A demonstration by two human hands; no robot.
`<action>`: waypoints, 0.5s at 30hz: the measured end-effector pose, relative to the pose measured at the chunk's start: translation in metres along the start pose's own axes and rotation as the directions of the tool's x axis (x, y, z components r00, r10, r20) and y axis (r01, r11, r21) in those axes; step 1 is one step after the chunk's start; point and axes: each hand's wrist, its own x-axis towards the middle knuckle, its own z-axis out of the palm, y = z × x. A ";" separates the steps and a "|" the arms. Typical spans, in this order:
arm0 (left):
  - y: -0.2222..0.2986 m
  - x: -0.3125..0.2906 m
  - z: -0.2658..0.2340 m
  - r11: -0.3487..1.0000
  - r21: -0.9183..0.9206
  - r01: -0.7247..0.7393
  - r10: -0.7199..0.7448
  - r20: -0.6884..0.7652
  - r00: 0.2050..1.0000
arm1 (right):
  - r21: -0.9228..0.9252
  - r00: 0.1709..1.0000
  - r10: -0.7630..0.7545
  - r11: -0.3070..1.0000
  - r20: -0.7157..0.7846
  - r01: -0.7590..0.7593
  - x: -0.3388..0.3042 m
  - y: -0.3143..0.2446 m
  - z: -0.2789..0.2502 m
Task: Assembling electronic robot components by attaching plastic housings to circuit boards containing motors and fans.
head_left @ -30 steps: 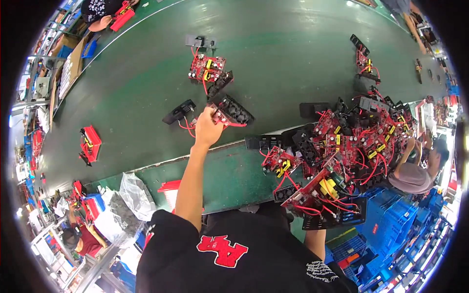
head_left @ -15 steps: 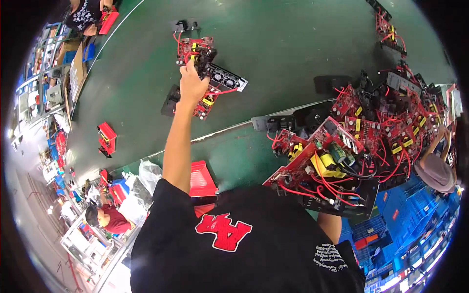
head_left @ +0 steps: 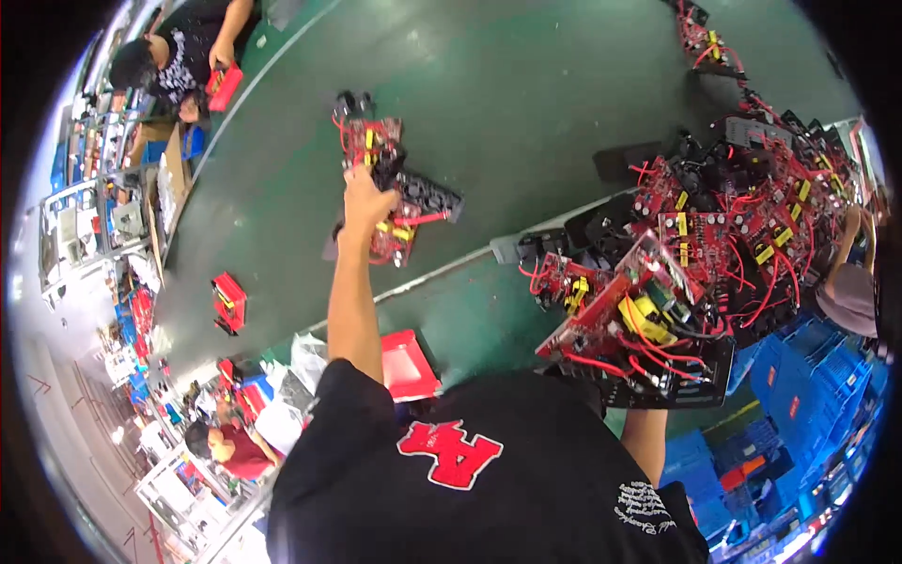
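Note:
My left hand reaches out ahead with its fingers closed round a black part of a circuit board assembly. Red board sections, yellow-wrapped components and a black twin-fan part show around that hand. I cannot tell whether the assembly is lifted or touches the green surface below. Close to my body on the right is a larger circuit board assembly with a yellow coil, red wires and a black slotted plate. My right forearm runs up beneath it, supporting it; the plate hides my right hand and its fingers.
A heap of similar red circuit boards fills the right side. Blue crates stand below it, near another person's arm. A red tray lies by my left elbow. A red case lies farther left; another person holds one.
The whole view has shifted and turned slightly. My left hand and its assembly appear lower, with the fan part at a different angle. The larger assembly stays close to my body.

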 end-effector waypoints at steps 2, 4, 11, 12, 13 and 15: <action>-0.018 -0.011 -0.007 0.999 -0.041 -0.035 0.036 0.041 0.998 | 0.037 0.995 -0.023 0.999 0.101 0.019 0.003 0.010 0.013; -0.011 -0.023 -0.009 0.989 -0.145 -0.037 0.052 0.101 0.993 | 0.066 0.981 -0.080 0.995 0.179 0.069 0.000 0.002 0.020; 0.024 -0.079 -0.028 0.927 -0.363 -0.092 0.187 0.236 0.954 | 0.147 0.902 -0.335 0.941 0.273 0.305 -0.043 0.018 0.087; 0.030 -0.099 -0.037 0.916 -0.368 -0.161 0.233 0.159 0.959 | 0.158 0.888 -0.358 0.933 0.289 0.325 -0.041 0.020 0.100; 0.071 -0.120 -0.054 0.942 -0.291 -0.169 0.227 0.179 0.957 | 0.159 0.868 -0.403 0.915 0.289 0.372 -0.042 0.023 0.113; 0.098 -0.148 -0.041 0.935 -0.248 -0.253 0.290 0.126 0.949 | 0.162 0.828 -0.456 0.890 0.326 0.426 -0.060 0.022 0.117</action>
